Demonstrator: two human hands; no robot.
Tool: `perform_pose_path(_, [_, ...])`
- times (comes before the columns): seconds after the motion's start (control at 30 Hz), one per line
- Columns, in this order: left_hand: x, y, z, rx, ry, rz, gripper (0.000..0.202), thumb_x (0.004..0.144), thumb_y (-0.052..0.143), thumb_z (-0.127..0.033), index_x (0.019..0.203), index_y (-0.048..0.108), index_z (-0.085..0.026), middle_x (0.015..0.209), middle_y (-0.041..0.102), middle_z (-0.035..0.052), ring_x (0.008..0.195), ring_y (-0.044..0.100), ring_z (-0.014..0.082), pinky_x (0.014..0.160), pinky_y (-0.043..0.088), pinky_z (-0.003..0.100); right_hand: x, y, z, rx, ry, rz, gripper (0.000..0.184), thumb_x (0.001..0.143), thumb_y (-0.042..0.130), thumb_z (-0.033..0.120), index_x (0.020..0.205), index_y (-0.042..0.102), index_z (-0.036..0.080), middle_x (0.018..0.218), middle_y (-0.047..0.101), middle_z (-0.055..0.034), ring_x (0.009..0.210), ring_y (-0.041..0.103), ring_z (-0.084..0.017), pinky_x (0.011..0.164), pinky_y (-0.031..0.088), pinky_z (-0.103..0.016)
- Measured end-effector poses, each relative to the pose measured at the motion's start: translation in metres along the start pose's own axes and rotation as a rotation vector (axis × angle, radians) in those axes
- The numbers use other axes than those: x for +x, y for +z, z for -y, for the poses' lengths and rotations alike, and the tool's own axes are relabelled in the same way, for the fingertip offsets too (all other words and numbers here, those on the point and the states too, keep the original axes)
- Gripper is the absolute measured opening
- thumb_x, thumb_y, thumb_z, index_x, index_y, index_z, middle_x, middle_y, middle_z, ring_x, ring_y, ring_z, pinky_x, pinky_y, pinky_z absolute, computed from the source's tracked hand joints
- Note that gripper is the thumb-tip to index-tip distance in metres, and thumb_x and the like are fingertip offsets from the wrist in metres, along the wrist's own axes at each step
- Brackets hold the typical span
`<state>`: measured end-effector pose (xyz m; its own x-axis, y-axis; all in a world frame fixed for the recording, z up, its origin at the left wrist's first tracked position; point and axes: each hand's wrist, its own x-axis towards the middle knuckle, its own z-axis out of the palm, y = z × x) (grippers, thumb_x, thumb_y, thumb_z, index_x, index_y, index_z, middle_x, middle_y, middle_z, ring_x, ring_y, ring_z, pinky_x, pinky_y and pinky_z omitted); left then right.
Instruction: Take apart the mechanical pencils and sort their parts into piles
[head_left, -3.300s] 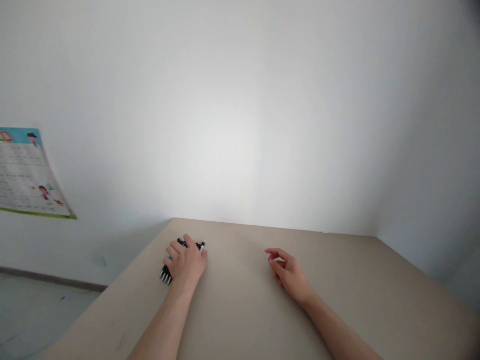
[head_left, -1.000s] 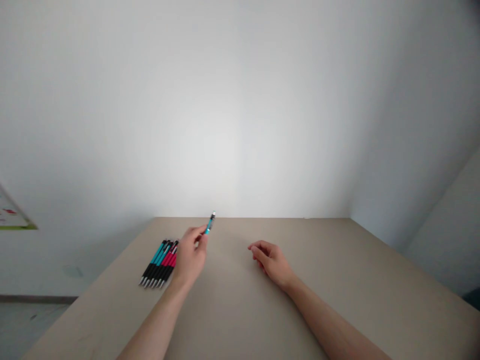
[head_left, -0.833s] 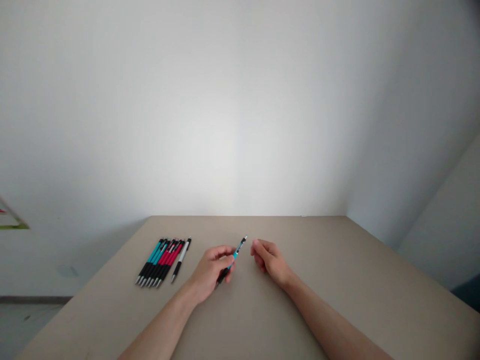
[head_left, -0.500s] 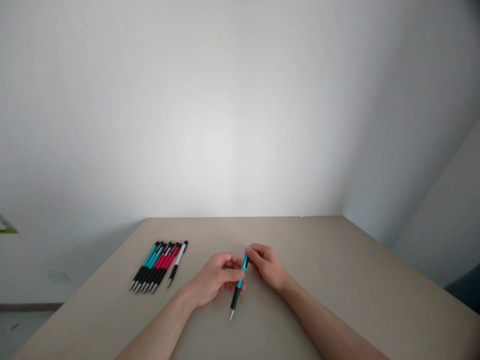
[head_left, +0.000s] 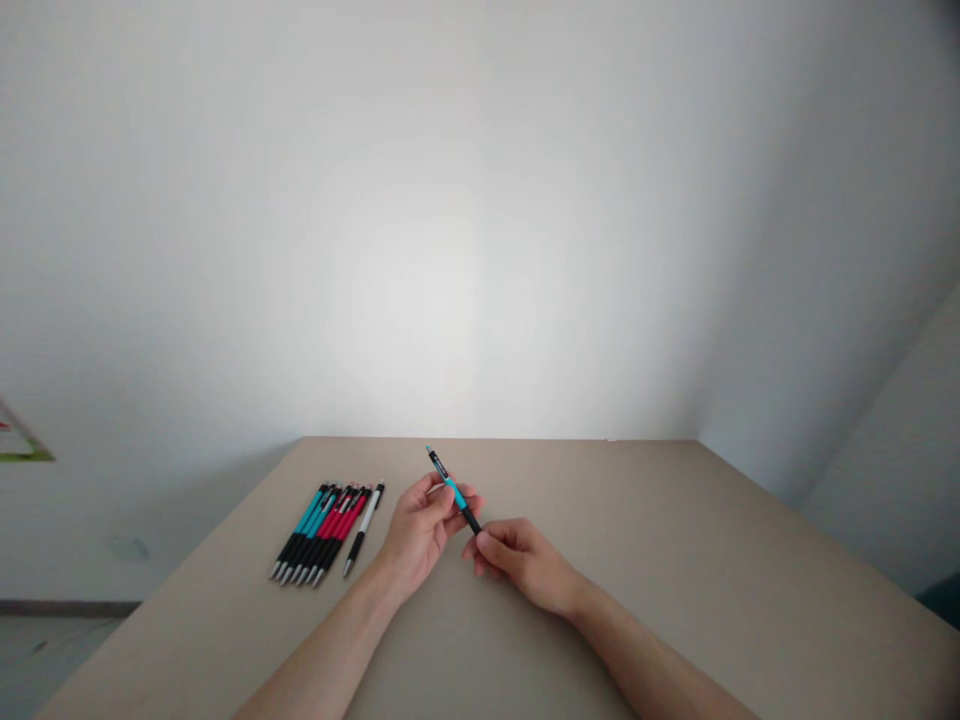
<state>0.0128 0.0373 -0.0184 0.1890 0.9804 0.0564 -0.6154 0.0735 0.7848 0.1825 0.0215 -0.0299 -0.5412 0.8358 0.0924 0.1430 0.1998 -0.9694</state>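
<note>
Both hands hold one teal and black pen above the beige table. My left hand pinches its teal upper part, clicker end pointing up and away. My right hand is closed around the black lower end, whose tip is hidden in the fingers. A neat row of several pens, teal, red and one white, lies flat on the table to the left of my left hand, tips toward me.
A plain white wall rises behind the table's far edge. The table's left edge drops to a grey floor. A corner of a poster shows on the wall at far left.
My left hand lifted one teal pen from the row and carried it to the middle. My right hand came in and closed on its lower end, and the pen tilted upward.
</note>
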Motion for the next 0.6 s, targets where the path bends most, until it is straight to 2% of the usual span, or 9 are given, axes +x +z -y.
perform_pose_path(0.1, [-0.0027, 0.0017, 0.001, 0.019, -0.043, 0.065, 0.025, 0.073, 0.074, -0.021, 0.09, 0.058, -0.013, 0.086, 0.07, 0.0079, 0.083, 0.068, 0.0217, 0.077, 0.052, 0.033, 0.0001, 0.0008, -0.0005, 0.018, -0.017, 0.022, 0.05, 0.083, 0.048, 0.057, 0.078, 0.066, 0.011, 0.063, 0.056, -0.0021, 0.055, 0.042, -0.01, 0.054, 0.032, -0.023])
perform_pose_path(0.23, [-0.0058, 0.0052, 0.0025, 0.093, -0.081, 0.145, 0.026, 0.074, 0.072, -0.02, 0.095, 0.061, -0.011, 0.088, 0.07, 0.0114, 0.088, 0.067, 0.025, 0.068, 0.052, 0.031, 0.0025, -0.0007, -0.0008, 0.067, 0.007, 0.031, 0.05, 0.081, 0.05, 0.058, 0.071, 0.063, 0.011, 0.058, 0.055, -0.0013, 0.052, 0.043, -0.01, 0.054, 0.033, -0.023])
perform_pose_path(0.43, [-0.0041, 0.0038, 0.005, 0.156, -0.02, 0.127, 0.018, 0.072, 0.073, -0.019, 0.082, 0.061, -0.011, 0.079, 0.07, 0.0099, 0.08, 0.067, 0.0227, 0.071, 0.052, 0.034, 0.004, -0.0004, -0.0027, 0.082, 0.086, 0.015, 0.047, 0.079, 0.05, 0.058, 0.063, 0.055, 0.015, 0.052, 0.05, 0.0013, 0.046, 0.038, -0.008, 0.049, 0.031, -0.022])
perform_pose_path(0.6, [-0.0047, 0.007, 0.0071, 0.182, 0.019, 0.09, 0.02, 0.07, 0.075, -0.021, 0.079, 0.06, -0.011, 0.076, 0.07, 0.0084, 0.075, 0.067, 0.0204, 0.073, 0.052, 0.035, 0.004, -0.0016, -0.0043, 0.058, 0.076, 0.001, 0.047, 0.081, 0.046, 0.059, 0.063, 0.052, 0.016, 0.051, 0.05, 0.0019, 0.043, 0.035, -0.008, 0.047, 0.029, -0.021])
